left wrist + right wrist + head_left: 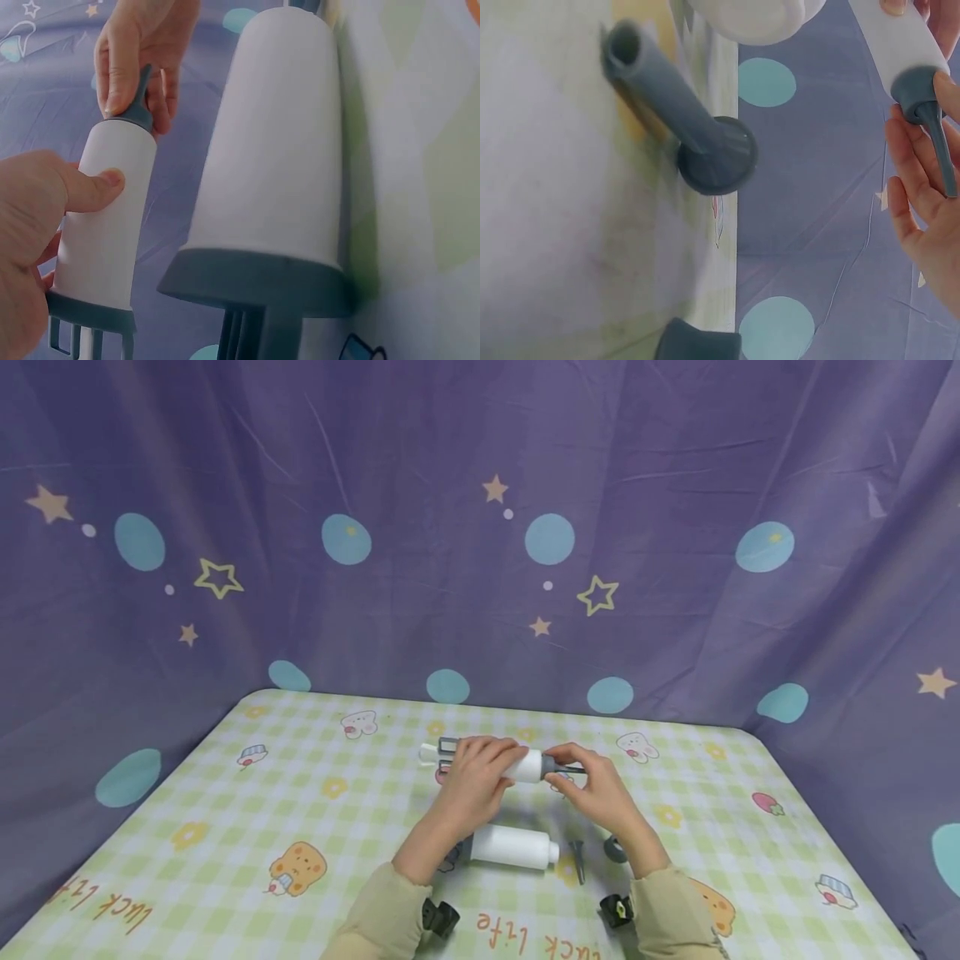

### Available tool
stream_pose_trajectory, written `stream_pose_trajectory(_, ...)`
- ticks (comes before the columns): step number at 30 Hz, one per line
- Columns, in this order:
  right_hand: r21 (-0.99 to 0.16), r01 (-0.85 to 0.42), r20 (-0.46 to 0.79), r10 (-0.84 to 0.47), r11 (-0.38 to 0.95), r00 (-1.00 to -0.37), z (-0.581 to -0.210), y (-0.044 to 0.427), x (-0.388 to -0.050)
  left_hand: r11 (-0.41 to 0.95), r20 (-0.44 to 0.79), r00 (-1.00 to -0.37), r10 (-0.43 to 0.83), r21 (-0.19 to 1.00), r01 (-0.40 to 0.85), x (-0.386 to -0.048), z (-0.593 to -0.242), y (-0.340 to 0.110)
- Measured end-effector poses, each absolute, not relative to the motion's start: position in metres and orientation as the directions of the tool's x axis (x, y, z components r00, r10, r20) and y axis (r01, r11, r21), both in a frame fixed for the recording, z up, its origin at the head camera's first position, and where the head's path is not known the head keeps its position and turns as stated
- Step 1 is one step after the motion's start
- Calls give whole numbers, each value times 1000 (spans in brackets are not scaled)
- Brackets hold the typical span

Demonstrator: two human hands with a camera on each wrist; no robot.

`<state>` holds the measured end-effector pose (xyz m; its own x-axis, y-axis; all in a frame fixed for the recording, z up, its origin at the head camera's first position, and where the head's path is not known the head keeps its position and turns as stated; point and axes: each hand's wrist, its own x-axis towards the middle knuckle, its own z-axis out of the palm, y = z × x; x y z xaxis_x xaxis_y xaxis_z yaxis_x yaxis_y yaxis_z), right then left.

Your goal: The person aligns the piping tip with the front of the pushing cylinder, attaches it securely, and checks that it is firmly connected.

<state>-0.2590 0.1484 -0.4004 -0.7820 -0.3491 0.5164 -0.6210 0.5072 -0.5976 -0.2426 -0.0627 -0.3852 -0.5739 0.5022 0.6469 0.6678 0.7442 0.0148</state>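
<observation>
A white icing syringe (527, 766) with a grey looped handle and a white plunger end is held above the table, lying nearly level. My left hand (476, 781) grips its barrel, thumb across the white side (105, 232). At the other end my right hand (596, 785) pinches the grey collar (915, 88), from which a thin tapered nozzle (939, 146) points out between thumb and fingers. Below, a second white syringe (513, 847) with a grey end lies on the table, partly hidden by my left wrist. Beside it is a loose grey nozzle (577, 862) with a flared base.
A small round grey piece (614, 849) sits near my right wrist, partly covered by it. The table wears a green checked cloth (360, 827) with printed cartoons. Purple curtains (450, 460) hang behind and at both sides. Each wrist carries a black camera mount (441, 918).
</observation>
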Motion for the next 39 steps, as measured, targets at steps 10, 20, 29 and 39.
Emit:
stream_pose_trajectory(10,-610,-610,492,-361,505,-792,-401,153,-260,746,681,-532,503,-32,665,-246,-390,-60)
stream_pose_trajectory(20,-692,-509,362,-364,512,-858,-402,154,-261,748,619,-586,523,-3,664,-246,-395,-61)
stream_pose_trajectory(29,-717,-442,270,-370,540,-889,-401,153,-266,768,548,-658,516,44,639,-251,-399,-60)
stream_pose_trajectory(39,-636,-419,207,-380,648,-902,-403,150,-276,802,436,-746,504,86,592,-261,-404,-55)
